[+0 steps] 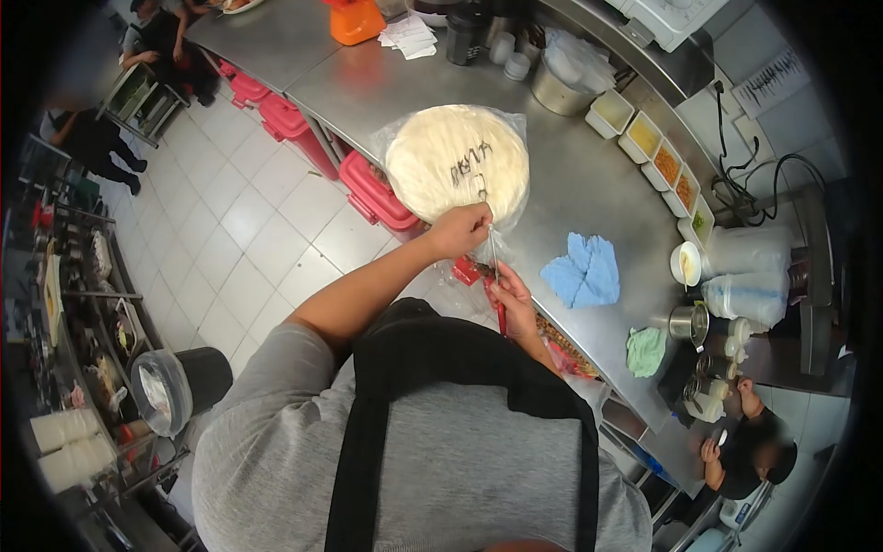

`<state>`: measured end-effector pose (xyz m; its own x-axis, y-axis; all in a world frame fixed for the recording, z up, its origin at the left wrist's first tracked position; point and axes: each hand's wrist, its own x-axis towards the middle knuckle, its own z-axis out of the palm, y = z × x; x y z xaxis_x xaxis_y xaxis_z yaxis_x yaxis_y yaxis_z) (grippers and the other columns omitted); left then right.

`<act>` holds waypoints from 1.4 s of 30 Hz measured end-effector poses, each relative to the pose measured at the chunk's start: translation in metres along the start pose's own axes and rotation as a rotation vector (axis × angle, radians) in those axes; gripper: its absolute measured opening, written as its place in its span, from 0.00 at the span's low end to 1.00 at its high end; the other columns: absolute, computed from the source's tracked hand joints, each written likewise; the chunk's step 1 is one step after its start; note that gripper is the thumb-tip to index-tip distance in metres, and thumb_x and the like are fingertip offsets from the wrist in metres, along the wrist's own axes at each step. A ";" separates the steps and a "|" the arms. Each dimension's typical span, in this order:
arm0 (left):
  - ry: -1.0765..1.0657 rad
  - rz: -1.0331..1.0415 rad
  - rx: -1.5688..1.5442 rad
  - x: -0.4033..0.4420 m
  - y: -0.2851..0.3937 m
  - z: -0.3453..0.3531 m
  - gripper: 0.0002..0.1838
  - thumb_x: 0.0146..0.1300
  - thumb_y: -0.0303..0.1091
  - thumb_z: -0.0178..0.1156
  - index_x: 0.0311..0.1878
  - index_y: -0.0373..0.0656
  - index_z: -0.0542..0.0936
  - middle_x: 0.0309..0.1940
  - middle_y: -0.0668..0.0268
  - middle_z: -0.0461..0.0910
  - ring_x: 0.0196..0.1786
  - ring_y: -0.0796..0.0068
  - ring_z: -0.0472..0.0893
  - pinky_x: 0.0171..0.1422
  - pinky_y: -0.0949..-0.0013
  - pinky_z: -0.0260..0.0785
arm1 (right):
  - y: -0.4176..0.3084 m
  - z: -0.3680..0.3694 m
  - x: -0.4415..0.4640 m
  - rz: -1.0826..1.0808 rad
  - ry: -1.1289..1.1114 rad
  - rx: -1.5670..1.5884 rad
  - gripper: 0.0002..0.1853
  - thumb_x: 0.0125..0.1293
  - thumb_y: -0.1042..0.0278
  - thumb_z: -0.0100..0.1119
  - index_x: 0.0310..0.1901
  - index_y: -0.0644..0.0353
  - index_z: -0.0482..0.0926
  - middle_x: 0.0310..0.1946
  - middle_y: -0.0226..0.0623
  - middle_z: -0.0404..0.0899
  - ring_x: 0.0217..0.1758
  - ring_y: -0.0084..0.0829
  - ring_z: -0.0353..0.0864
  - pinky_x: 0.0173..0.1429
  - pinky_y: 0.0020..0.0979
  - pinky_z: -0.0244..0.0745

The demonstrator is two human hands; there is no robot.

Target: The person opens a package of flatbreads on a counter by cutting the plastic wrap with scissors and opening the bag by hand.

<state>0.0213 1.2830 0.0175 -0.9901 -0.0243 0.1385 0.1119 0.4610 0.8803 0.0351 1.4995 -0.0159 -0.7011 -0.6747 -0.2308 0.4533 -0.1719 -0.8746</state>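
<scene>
A large round pale stack in a clear plastic bag, with black handwriting on it, lies on the steel counter near its front edge. My left hand is closed on the gathered near end of the bag. Just to the right and closer to my body, my right hand is wrapped round a tool with red handles. Its thin metal part points up toward the bag beside my left hand. A small red item shows between the hands, partly hidden.
On the steel counter lie a blue cloth and a green cloth. White containers of toppings line the back right. Red bins stand under the left edge. A co-worker is at lower right; others stand upper left.
</scene>
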 end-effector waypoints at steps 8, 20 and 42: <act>0.031 -0.068 -0.003 0.006 -0.002 0.003 0.05 0.55 0.27 0.55 0.35 0.39 0.71 0.22 0.64 0.71 0.25 0.73 0.72 0.32 0.67 0.65 | -0.010 -0.003 0.007 0.161 -0.179 0.380 0.25 0.65 0.73 0.52 0.65 0.58 0.63 0.29 0.28 0.71 0.29 0.18 0.67 0.34 0.19 0.62; 0.157 0.041 0.292 -0.001 0.008 0.017 0.07 0.52 0.30 0.57 0.35 0.42 0.71 0.27 0.57 0.76 0.33 0.53 0.77 0.37 0.56 0.67 | -0.059 0.033 -0.021 -0.210 0.286 -1.421 0.26 0.62 0.61 0.59 0.62 0.53 0.69 0.21 0.38 0.71 0.25 0.29 0.72 0.33 0.31 0.69; -0.011 -0.137 -0.132 0.014 -0.011 0.007 0.04 0.56 0.26 0.55 0.35 0.40 0.73 0.23 0.71 0.71 0.27 0.83 0.70 0.33 0.74 0.64 | -0.012 0.015 0.008 0.218 -0.229 0.790 0.20 0.70 0.60 0.44 0.62 0.53 0.66 0.18 0.26 0.60 0.18 0.21 0.58 0.25 0.22 0.56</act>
<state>0.0060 1.2837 0.0062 -0.9976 -0.0692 0.0088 -0.0148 0.3334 0.9427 0.0322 1.4855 -0.0005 -0.4634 -0.8649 -0.1928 0.8761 -0.4144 -0.2465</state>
